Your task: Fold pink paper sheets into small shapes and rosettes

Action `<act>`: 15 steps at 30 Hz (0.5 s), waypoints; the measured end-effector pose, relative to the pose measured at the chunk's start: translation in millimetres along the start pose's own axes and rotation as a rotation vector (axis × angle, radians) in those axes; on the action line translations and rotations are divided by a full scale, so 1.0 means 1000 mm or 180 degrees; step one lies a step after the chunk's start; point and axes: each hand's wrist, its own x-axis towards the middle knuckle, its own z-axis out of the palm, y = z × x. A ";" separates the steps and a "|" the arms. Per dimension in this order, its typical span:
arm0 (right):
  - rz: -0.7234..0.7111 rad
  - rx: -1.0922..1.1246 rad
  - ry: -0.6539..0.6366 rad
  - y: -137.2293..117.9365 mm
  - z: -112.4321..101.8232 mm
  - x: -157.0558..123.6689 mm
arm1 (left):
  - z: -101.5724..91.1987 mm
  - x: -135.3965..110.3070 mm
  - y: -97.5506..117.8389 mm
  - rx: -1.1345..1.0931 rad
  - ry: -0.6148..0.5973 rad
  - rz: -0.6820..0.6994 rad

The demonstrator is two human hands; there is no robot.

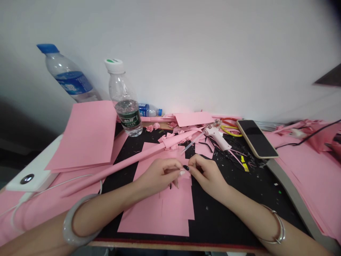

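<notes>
My left hand (162, 175) and my right hand (209, 174) meet above a stack of pink paper sheets (157, 217). The fingertips of both pinch together on a small piece of pink paper (183, 170), mostly covered by the fingers and hard to tell from the pink behind it. Just beyond my hands lies a long rolled pink paper tube (128, 159), slanting across the mat. A white glue gun (217, 138) with a clear glue stick rests past my right hand, among pink scraps.
A water bottle (128, 106) stands behind the sheets, a blue-capped bottle (70, 78) to its left. At the right lie a phone (257, 138) and more pink paper (301, 177). A white device (37, 174) with a cable is on the left. The black mat (221, 224) holds scraps.
</notes>
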 end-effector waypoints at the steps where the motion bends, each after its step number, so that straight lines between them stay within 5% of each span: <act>1: 0.0040 0.0015 0.0033 0.000 0.000 0.000 | -0.001 0.000 0.000 0.0190 0.0054 0.0065; 7: 0.0375 0.0300 -0.0200 -0.003 -0.003 0.000 | -0.005 -0.001 0.003 0.0418 0.0629 0.0607; 15: 0.0707 0.1329 0.0101 0.001 0.002 0.002 | -0.005 -0.001 0.008 0.0800 0.0569 0.0658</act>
